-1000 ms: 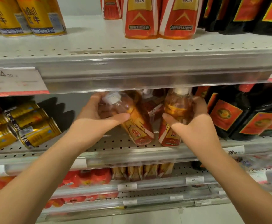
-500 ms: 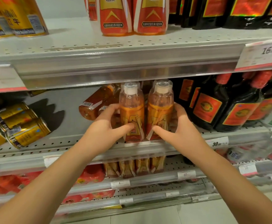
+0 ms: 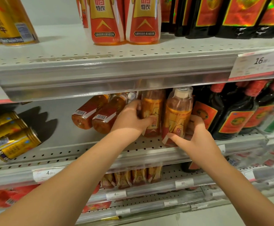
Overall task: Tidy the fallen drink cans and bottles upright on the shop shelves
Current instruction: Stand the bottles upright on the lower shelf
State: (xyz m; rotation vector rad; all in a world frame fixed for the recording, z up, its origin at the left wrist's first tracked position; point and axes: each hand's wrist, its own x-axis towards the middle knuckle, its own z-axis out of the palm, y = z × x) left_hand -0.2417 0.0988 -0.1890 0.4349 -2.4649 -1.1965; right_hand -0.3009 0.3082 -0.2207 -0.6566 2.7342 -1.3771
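Left hand now clasps its amber plastic bottle deeper in (cap behind the grey shelf rail); right hand clasps its twin; fallen bottles lie centre-left.

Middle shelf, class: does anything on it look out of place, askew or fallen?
Yes. Two orange bottles lie on their sides just left of the left hand, bases toward the camera. At the far left, gold cans lie toppled in a pile. The left hand and the right hand each grip a standing bottle.
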